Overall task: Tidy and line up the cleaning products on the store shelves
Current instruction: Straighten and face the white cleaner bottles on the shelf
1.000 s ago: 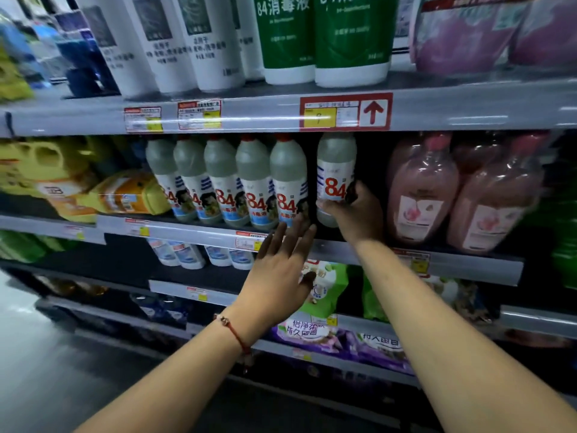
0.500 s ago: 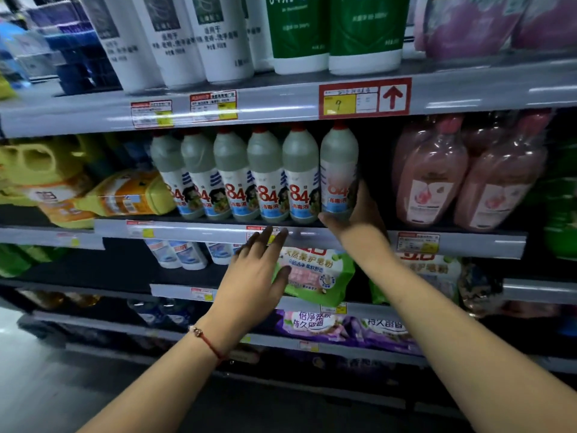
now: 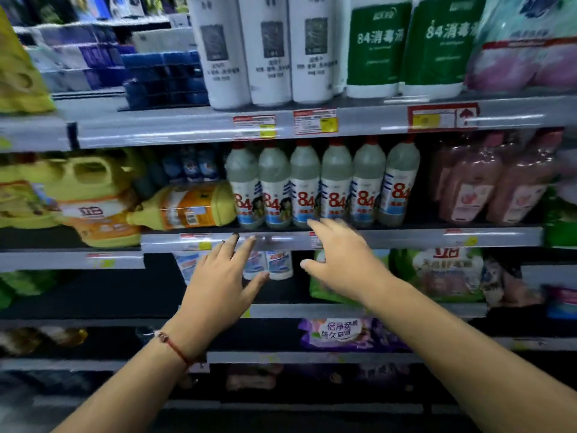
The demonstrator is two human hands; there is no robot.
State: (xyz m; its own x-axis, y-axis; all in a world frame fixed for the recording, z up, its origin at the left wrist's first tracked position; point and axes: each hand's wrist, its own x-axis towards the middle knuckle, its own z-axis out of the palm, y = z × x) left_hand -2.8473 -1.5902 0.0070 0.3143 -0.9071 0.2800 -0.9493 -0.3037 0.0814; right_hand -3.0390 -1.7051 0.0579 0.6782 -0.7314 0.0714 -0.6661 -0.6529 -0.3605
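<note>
Several grey "84" disinfectant bottles (image 3: 321, 185) with red caps stand upright in one row on the middle shelf (image 3: 406, 237). A yellow-orange bottle (image 3: 187, 207) lies on its side just left of that row. My right hand (image 3: 340, 260) hovers open in front of the shelf edge, below the row, touching no bottle. My left hand (image 3: 221, 282) is spread open lower left, in front of small white bottles (image 3: 271, 264) on the shelf below. Neither hand holds anything.
Tall white bottles (image 3: 268, 51) and green "84" jugs (image 3: 402, 48) fill the top shelf. Pink bottles (image 3: 490, 185) stand right of the row, yellow jugs (image 3: 84, 195) to the left. Green (image 3: 443, 273) and purple (image 3: 340, 335) refill bags lie on lower shelves.
My right hand has let go of the rightmost 84 bottle and drawn back down to the left. That bottle now stands in line. The view has shifted left.
</note>
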